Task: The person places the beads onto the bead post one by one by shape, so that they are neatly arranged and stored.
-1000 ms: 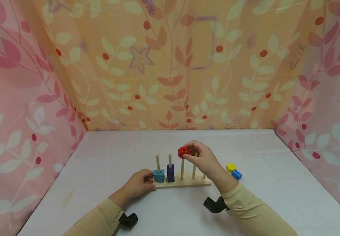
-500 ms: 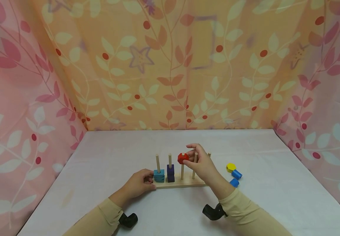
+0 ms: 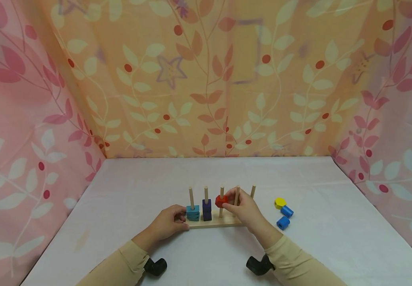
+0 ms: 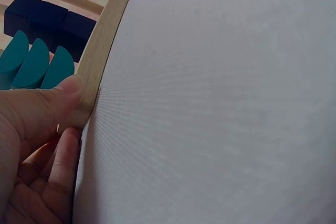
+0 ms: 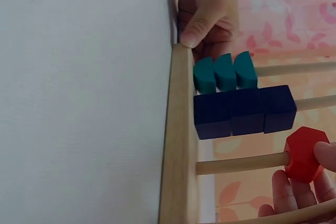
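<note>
A wooden peg stand (image 3: 213,224) with a row of upright pegs stands on the table. My left hand (image 3: 168,222) grips the stand's left end; the left wrist view has the thumb (image 4: 68,87) against the base. Teal half-round blocks (image 5: 224,72) are stacked on the leftmost peg, and dark blue square blocks (image 5: 244,109) on the one beside it. My right hand (image 3: 245,206) pinches a red faceted block (image 3: 221,201), which is threaded partway down the third peg. That peg shows bare below the block in the right wrist view.
To the right of the stand lie a yellow hexagonal block (image 3: 279,203) and two blue blocks, one cylinder (image 3: 287,211) and another blue piece (image 3: 283,223) nearer the front. Patterned cloth (image 3: 206,79) encloses the white table (image 3: 138,174) at back and sides.
The red block has gone from above the third peg's tip to partway down it, my right hand lowering with it. My left hand has stayed at the stand's end.
</note>
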`<state>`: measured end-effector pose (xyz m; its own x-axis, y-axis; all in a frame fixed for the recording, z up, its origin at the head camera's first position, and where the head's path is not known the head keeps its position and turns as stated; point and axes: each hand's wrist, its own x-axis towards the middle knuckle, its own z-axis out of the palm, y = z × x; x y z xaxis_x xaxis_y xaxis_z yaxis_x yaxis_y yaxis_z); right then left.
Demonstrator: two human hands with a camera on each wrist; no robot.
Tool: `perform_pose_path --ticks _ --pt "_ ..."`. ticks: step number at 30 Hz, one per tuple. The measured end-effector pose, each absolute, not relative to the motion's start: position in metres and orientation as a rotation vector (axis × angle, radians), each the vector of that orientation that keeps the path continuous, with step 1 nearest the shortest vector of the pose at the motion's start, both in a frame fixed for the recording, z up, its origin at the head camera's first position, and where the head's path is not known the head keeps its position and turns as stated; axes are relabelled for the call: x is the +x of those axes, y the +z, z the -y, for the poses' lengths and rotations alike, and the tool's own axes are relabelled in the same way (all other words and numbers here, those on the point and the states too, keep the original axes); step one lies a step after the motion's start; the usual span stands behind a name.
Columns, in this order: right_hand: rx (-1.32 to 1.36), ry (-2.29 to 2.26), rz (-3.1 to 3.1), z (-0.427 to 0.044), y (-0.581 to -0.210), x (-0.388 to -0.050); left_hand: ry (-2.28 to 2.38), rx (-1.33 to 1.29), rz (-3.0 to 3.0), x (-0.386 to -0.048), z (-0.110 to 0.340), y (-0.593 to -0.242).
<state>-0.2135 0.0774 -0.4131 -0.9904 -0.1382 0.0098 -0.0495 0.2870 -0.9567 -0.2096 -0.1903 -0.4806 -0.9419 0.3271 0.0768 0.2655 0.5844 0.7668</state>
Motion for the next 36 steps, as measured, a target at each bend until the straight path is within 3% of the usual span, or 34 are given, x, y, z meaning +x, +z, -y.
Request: perform_pose_path --ticks 20,36 --pt "-0.22 -1.708 -2.531 -0.076 -0.445 -0.221 1.302 0.508 -2.732 -0.208 0.19 -0.479" --pt "-0.263 -1.604 -2.592 -0.084 -0.445 -0.216 1.318 0.501 -2.72 -0.209 0.19 -0.48"
